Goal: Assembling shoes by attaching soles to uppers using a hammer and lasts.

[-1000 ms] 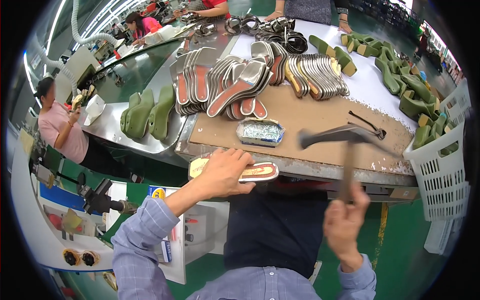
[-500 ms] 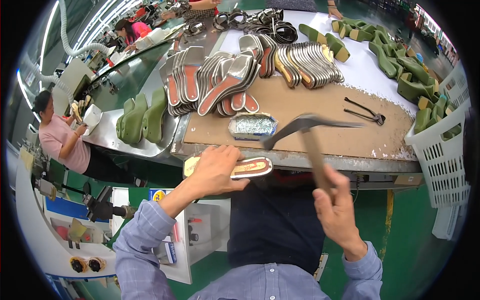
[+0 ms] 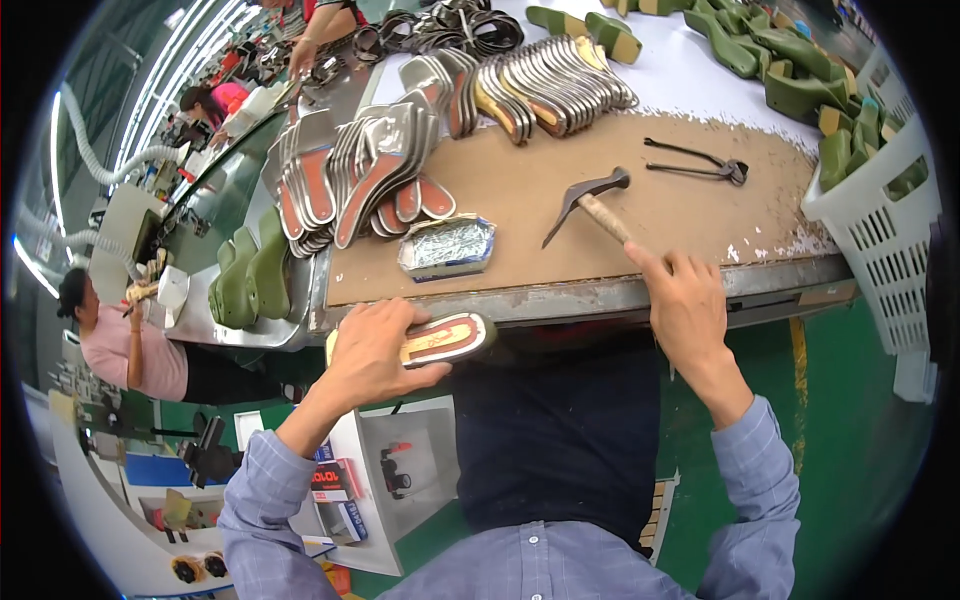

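Note:
My left hand (image 3: 375,345) is closed over a green shoe last (image 3: 488,338), held at the bench's front edge. A cream and reddish-brown insole (image 3: 445,338) with a pale rim faces up on it; my palm hides its left part. My right hand (image 3: 688,310) has its fingers curled at the handle end of a hammer (image 3: 603,212) with a curved, pointed head. The hammer is low over the brown board, and I cannot tell whether its head rests there. Left of it sits an open packet of small metal nails (image 3: 448,246).
Pincers (image 3: 700,165) lie on the board (image 3: 540,255). Behind are stacked metal-edged insoles (image 3: 375,165) and more insoles (image 3: 555,85). Green lasts stand on the left metal table (image 3: 250,275) and fill the white basket (image 3: 885,215) at right. A person (image 3: 130,345) works at far left.
My right hand has moved forward and right, bringing the raised hammer down toward the board. My left hand keeps hold of the last. The view has shifted.

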